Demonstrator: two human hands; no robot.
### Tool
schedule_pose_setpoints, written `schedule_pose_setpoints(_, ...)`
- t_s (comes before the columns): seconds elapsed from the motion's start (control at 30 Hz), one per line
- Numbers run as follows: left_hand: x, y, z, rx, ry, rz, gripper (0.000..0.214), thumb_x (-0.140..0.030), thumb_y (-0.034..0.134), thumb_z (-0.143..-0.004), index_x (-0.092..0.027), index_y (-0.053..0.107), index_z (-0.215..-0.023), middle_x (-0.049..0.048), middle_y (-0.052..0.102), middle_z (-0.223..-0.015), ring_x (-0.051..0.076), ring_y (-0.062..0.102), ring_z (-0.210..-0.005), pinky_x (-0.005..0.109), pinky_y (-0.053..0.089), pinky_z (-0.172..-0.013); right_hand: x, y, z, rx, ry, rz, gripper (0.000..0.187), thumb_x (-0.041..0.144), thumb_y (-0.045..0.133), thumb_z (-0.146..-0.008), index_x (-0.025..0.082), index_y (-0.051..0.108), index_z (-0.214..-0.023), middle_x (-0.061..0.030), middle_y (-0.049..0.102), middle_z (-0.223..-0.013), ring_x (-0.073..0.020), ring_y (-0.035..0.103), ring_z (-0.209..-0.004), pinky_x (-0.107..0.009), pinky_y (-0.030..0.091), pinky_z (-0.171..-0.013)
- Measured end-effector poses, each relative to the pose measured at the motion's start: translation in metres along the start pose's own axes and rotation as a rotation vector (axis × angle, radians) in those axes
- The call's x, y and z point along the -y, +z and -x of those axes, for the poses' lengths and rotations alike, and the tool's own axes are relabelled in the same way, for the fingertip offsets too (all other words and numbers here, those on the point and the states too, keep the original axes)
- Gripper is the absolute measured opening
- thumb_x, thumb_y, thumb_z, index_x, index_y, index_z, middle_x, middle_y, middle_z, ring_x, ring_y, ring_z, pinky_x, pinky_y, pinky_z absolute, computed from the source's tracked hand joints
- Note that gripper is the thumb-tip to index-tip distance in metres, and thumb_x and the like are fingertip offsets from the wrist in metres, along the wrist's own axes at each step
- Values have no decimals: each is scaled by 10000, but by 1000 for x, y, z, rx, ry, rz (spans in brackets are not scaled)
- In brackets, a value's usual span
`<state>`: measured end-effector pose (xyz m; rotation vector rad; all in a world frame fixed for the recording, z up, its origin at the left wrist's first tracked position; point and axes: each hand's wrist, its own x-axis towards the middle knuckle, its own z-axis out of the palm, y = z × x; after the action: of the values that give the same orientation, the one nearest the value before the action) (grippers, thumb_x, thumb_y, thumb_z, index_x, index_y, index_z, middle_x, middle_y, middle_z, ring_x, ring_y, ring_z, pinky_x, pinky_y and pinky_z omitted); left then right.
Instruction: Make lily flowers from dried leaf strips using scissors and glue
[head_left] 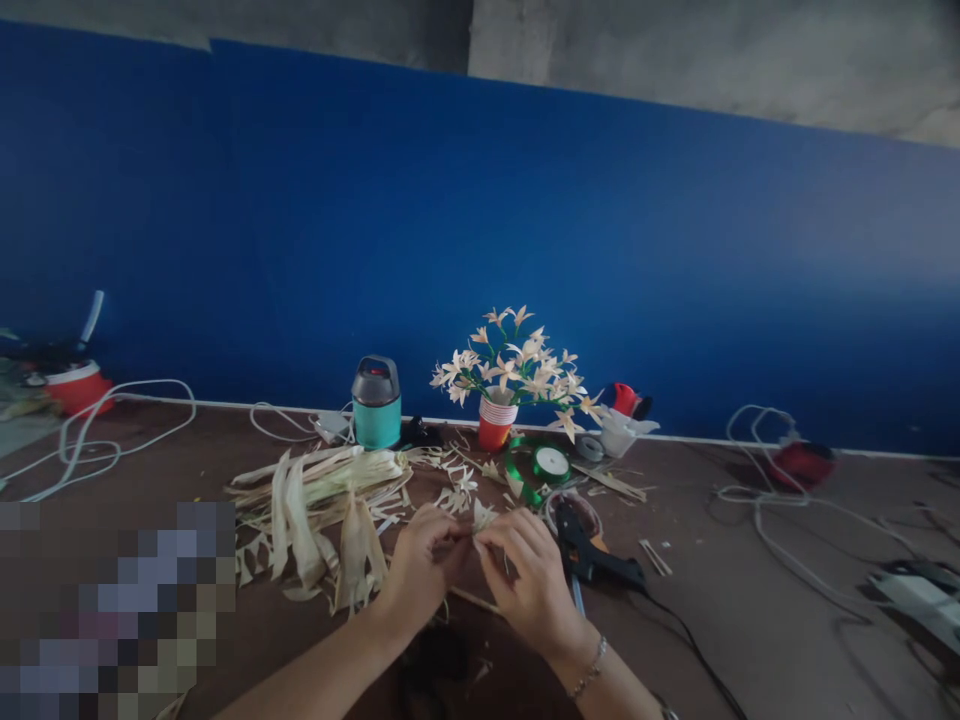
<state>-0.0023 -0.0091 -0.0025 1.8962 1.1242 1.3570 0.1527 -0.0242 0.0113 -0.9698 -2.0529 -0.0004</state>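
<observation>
**Both hands pinched on a husk piece, cup of flowers behind**

Here we are at the brown table (750,600). The left hand (420,568) and the right hand (527,580) meet at their fingertips, both closed in a pinch on a small pale husk piece (482,516), held just above the table near its front edge. There is a bracelet (591,670) on the right wrist.

Now the containers. Straight back stands a red-and-white striped paper cup (496,424), upright and holding a bunch of cream husk flowers (517,362) on green stems. To its left is a teal jar (376,405) with a grey lid on; its contents can't be seen. To the right of the cup, a small white cup (618,438) holds pale scraps. Far left is a red tub (76,386) with a white handle poking out.

Beside the left hand lies a heap of dried husk strips (319,500). Just beside the right hand lies a black glue gun (596,562), and a green ribbon spool (551,463) sits beyond it.
</observation>
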Motion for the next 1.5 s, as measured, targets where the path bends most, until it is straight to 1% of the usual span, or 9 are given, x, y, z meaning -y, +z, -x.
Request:
schedule_pose_setpoints(0.17, 2, 2, 1, -17, -17, -28, 111, -135, 592, -742, -172, 685, -694, 32, 617, -648, 171, 552, -682, 264, 425, -627, -3, 4, 1, -21, 1, 60, 120, 84, 504, -809, 197, 541, -797, -37, 594, -757, -181, 533, -725, -322, 423, -672)
schedule_pose_setpoints(0.37, 3, 3, 0, -38, -67, 9, 103, -131, 612, -712, -183, 696, -683, 28, 620, -643, 164, 556, -660, 257, 436, -617, -5, 2, 1, 15, 8, 61, 114, 94, 502, -822, 200, 535, -799, -34, 593, -759, -183, 537, -726, -321, 421, -673)
schedule_pose_setpoints(0.5, 1, 3, 1, -41, -83, 30, 103, -143, 612, -707, -187, 697, -670, 28, 625, -642, 165, 565, -666, 255, 441, -613, -6, 4, 1, 4, -3, 63, 118, 92, 498, -819, 203, 539, -814, -35, 596, -765, -184, 540, -731, -321, 420, -673)
schedule_pose_setpoints(0.83, 3, 4, 1, -74, -18, 47, 111, -132, 607, -717, -181, 689, -661, 34, 642, -640, 167, 578, -671, 264, 452, -621, -3, 5, 1, 15, 23, 76, 123, 81, 492, -818, 199, 517, -793, -31, 569, -737, -183, 515, -713, -320, 402, -657)
schedule_pose_setpoints(1.07, 2, 3, 1, -81, 27, 28, 118, -155, 603, -728, -184, 675, -639, 36, 648, -631, 168, 580, -665, 269, 463, -616, -1, 6, 0, -16, 11, 102, 126, 84, 498, -798, 204, 528, -774, -25, 577, -720, -178, 529, -700, -311, 410, -658)
schedule_pose_setpoints(1.2, 4, 3, 1, -93, 77, 19, 130, -163, 604, -739, -183, 664, -625, 33, 643, -605, 162, 572, -633, 270, 460, -614, 0, 6, 0, -16, 27, 87, 130, 80, 502, -796, 206, 526, -775, -30, 579, -729, -184, 524, -702, -317, 403, -651)
schedule_pose_setpoints(1.33, 4, 3, 1, -94, 105, 16, 126, -160, 605, -753, -179, 665, -643, 41, 650, -622, 163, 579, -638, 277, 461, -634, 2, 7, 1, -18, 60, 78, 137, 68, 519, -775, 204, 522, -758, -27, 580, -737, -185, 523, -710, -321, 399, -661)
schedule_pose_setpoints(1.43, 4, 3, 2, -84, 99, 26, 132, -164, 602, -750, -175, 666, -635, 41, 645, -617, 164, 576, -641, 278, 456, -638, 6, 7, 0, -23, 90, 82, 133, 75, 515, -783, 202, 518, -743, -23, 573, -724, -182, 521, -705, -319, 398, -663)
schedule_pose_setpoints(1.5, 4, 3, 1, -84, 43, 45, 130, -165, 603, -733, -175, 661, -617, 34, 635, -617, 164, 573, -643, 271, 451, -625, 5, 6, -1, -20, 99, 71, 107, 103, 526, -791, 202, 516, -749, -24, 573, -726, -184, 522, -706, -321, 404, -661)
